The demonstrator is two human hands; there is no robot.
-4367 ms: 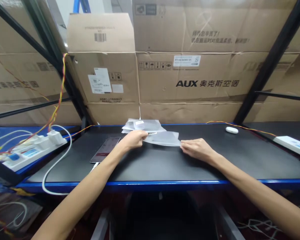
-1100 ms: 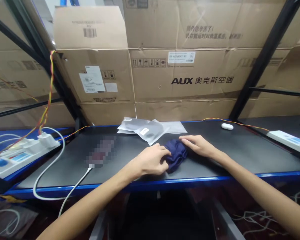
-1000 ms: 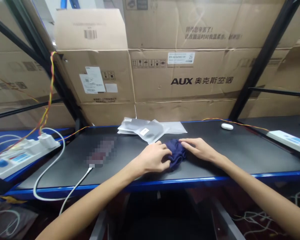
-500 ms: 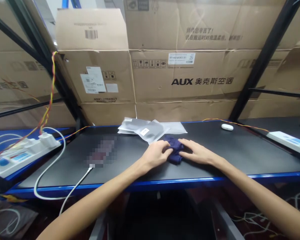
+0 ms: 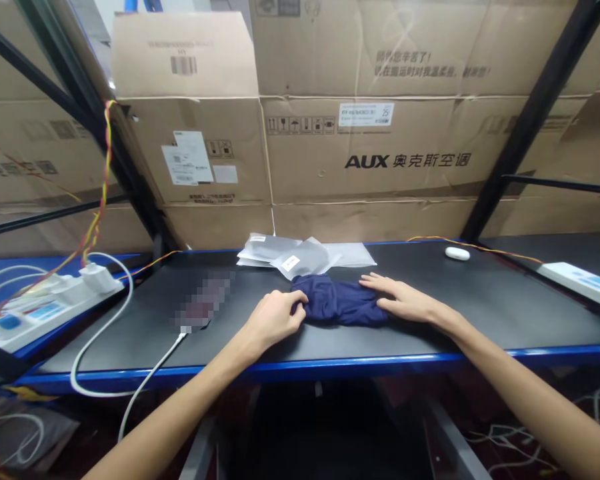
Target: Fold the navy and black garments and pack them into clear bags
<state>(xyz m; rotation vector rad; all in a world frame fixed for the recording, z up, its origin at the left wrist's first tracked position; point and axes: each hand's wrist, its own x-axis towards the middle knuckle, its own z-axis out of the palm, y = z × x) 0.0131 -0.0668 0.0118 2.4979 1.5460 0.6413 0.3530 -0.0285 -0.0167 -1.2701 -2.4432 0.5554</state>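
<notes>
A navy blue cloth lies wrinkled across the middle of the dark table, its kind of garment not shown. At its left end, my left hand pinches the edge between thumb and fingers. My right hand rests on the right end with its fingers stretched out and apart. Just behind the cloth are several frosted plastic packets with small white labels, overlapping one another.
A phone-like object, blurred out, lies at left with a white cable plugged in. Power strips stand at far left and far right. A small white case sits at back right. Cardboard walls the rear edge.
The cloth has gone from a small bunched wad to a longer, wider strip. My left hand has moved left with its end, and my right hand slightly to the right.
</notes>
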